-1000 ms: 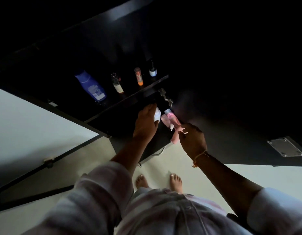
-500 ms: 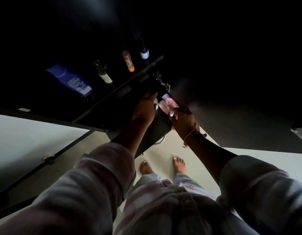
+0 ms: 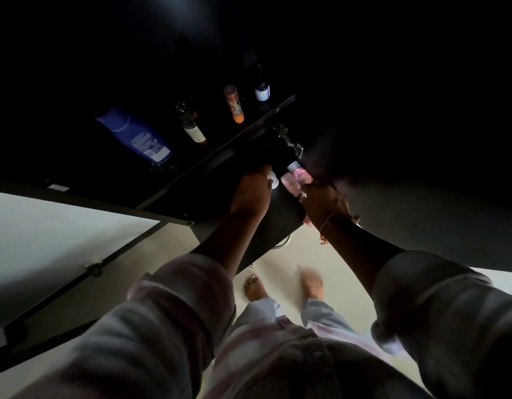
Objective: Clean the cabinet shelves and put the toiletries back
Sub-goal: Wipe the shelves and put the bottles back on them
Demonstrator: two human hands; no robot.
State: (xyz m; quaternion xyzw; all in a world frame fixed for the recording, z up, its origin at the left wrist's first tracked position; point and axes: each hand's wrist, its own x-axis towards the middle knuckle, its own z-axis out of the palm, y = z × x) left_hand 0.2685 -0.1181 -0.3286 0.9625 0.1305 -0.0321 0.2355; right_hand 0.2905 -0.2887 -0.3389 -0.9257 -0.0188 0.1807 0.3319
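Both my hands reach into a dark cabinet under its upper shelf (image 3: 237, 145). My left hand (image 3: 252, 191) holds something small and white (image 3: 273, 179) at its fingertips. My right hand (image 3: 324, 203) grips pink toiletry bottles (image 3: 295, 181) at the shelf's right end, with a pink piece showing below the wrist. On the upper shelf stand a large blue bottle (image 3: 136, 138), a dark bottle with a white label (image 3: 191, 126), an orange-tipped tube (image 3: 234, 107) and a small dark bottle (image 3: 261, 86).
The cabinet interior is very dark. A metal door hinge (image 3: 289, 141) sits just above the pink bottles. An open dark door panel (image 3: 421, 220) stands to the right. My bare feet (image 3: 256, 287) are on pale floor below. A white surface (image 3: 47, 226) lies at left.
My view has tilted slightly and the shelf shifted in frame. Both hands stay at the lower shelf, the right hand pushed a little deeper around the pink bottles.
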